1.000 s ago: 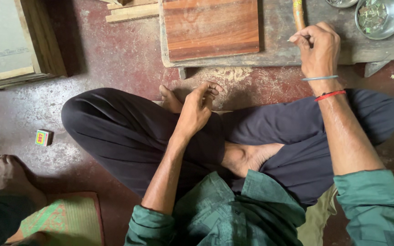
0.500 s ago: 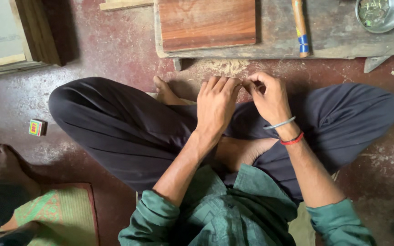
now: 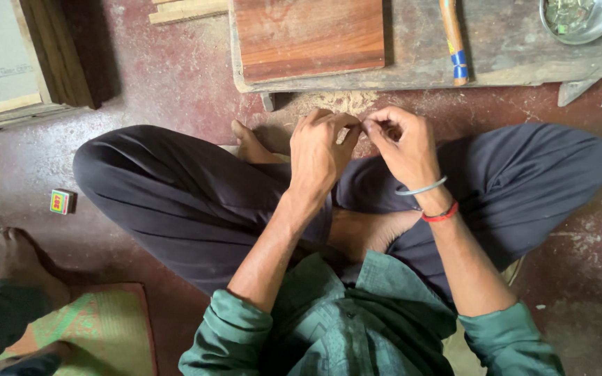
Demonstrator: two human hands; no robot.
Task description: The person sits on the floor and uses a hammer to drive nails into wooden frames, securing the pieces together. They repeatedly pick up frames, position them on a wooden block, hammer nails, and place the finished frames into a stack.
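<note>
I sit cross-legged on the floor in dark trousers and a green shirt. My left hand [image 3: 318, 150] and my right hand [image 3: 402, 143] meet fingertip to fingertip above my shins, just in front of a low wooden bench [image 3: 517, 52]. The right thumb and forefinger are pinched together, and the left fingers curl in against them. Whatever sits between the fingertips is too small to make out. My right wrist carries a pale bangle and a red band.
On the bench lie a reddish wooden board [image 3: 308, 35], a wooden-handled tool with blue tape [image 3: 452, 38] and a metal bowl [image 3: 580, 17] of small bits. Sawdust lies under the bench edge. A small box [image 3: 60, 202], another person's foot [image 3: 5, 254], a green mat [image 3: 99, 327] and a framed panel [image 3: 8, 63] are at left.
My right hand came down from the bench beside the tool to meet my left hand. The left hand lifted off my foot and its fingers closed in. The view shifted slightly.
</note>
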